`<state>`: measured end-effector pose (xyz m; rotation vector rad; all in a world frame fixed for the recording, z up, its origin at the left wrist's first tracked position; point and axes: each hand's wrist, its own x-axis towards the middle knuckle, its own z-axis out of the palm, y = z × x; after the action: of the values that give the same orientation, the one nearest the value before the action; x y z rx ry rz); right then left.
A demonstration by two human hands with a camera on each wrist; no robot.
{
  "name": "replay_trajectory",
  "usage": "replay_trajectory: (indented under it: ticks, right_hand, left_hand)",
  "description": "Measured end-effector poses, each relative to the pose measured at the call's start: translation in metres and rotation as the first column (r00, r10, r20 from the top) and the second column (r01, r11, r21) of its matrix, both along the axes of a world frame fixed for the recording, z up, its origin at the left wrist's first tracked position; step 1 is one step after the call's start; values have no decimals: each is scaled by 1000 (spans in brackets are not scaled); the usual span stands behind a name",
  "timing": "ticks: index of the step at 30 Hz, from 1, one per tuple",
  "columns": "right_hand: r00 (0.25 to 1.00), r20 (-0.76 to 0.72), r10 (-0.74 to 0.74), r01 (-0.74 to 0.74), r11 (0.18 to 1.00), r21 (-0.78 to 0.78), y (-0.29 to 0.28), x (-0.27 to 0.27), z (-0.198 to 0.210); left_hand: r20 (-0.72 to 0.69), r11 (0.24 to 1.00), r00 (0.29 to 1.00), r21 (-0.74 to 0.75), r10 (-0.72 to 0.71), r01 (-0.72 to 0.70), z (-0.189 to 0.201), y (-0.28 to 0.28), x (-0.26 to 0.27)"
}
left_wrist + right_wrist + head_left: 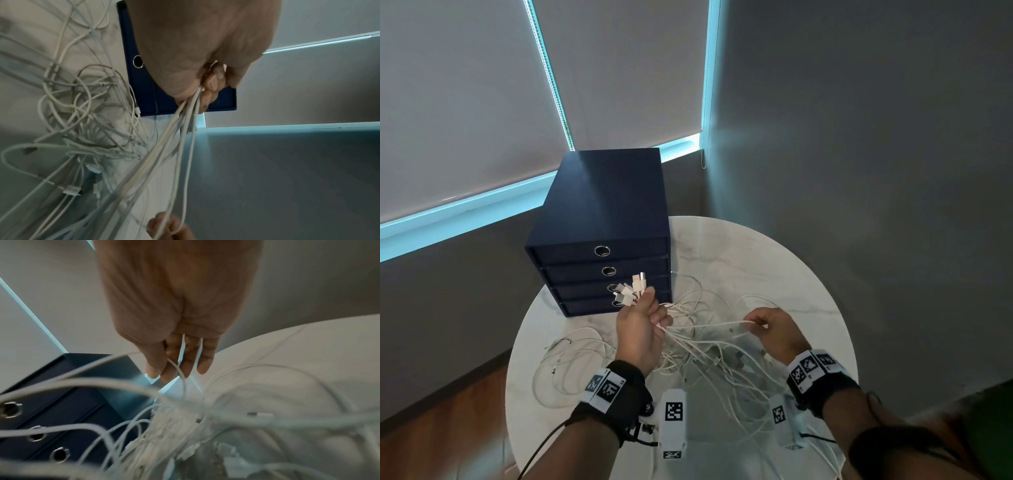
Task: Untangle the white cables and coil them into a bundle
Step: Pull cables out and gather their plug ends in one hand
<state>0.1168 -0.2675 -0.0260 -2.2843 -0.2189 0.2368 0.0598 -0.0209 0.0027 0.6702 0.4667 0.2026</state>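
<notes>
The room is dim; cold cyan daylight leaks round the edges of the drawn roller blinds (465,102) and glints softly on the far edge of the marble counter (722,240). Wide-angle distortion bends the blind edges. In the wrist views the nearest white cables (102,382) are blurred.

An office corner: a navy-blue four-drawer file box (602,236) stands at frame centre on a round white marble-look table (750,246), grey roller blinds (465,102) filling the upper left.
</notes>
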Motion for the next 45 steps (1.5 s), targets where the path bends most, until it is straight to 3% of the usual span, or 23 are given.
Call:
replay_trajectory:
  ticks: [3,5,8,10,15,18,24,27,30,32,33,34,35,36,37,38,39,41,43,45]
  right_hand:
    - [987,-35,-159,161,985,68,-12,11,-1]
    - [951,-162,-262,299,913,279,-8,15,6]
    - [936,-290,-201,343,712,613,16,13,40]
    - [947,-310,-83,291,630,721,34,9,62]
    - [978,-138,159,-65,851,521,65,-6,74]
    - [964,-120,236,-151,861,485,73,-12,73]
    - [995,-39,92,-47,777,628,75,-8,105]
    - [994,5,-109,65,629,775,62,7,125]
    - [962,-40,-270,174,493,853,46,21,136]
    - [936,-58,-346,256,560,788,39,26,126]
    - [926,-12,-377,281,669,688,37,28,118]
    - [927,82,-365,282,827,487,36,27,110]
    - [946,189,-263,235,959,158,38,24,102]
    - [962,255,-99,158,963,-220,42,15,97]
    - [953,290,86,62,882,-467,48,6,93]
    - [928,283,244,-41,820,-571,56,-2,90]
    - [904,248,349,-157,808,-568,64,-9,89]
    - [908,144,394,-316,868,-382,76,-15,90]
    - [942,129,309,-290,946,-148,78,-11,92]
    - [969,182,170,-170,985,-11,74,-1,98]
  left_hand:
    - [8,999,1000,43,-7,7,0,2,-3]
    - [-5,997,1000,67,-26,26,1,2,-4]
    - [-34,988,998,137,-61,65,1,-3,-5]
    - [-38,969,996,229,-86,92,2,-10,-6]
    - [34,884,990,457,-134,104,13,-22,-3]
    - [31,853,984,503,-176,137,13,-23,1]
    - [71,838,935,471,-347,276,0,-20,-3]
    - [37,829,935,477,-352,292,-6,-14,-7]
    - [18,870,955,419,-295,261,-12,-8,-8]
    - [13,892,964,384,-264,239,-12,-8,-6]
    - [12,897,966,375,-257,234,-9,-10,-5]
    - [11,897,967,379,-253,230,-7,-11,-3]
    - [8,891,968,394,-250,227,-6,-13,-2]
    - [2,880,968,418,-251,227,-4,-14,-1]
    - [-12,864,967,446,-254,232,-3,-16,1]
    - [-27,844,965,478,-262,243,-2,-17,2]
    - [-42,825,961,504,-273,256,-1,-19,3]
    - [-59,807,955,520,-292,279,0,-21,3]
    - [-51,826,950,481,-309,294,1,-21,2]
    - [-31,840,943,445,-330,309,2,-19,1]
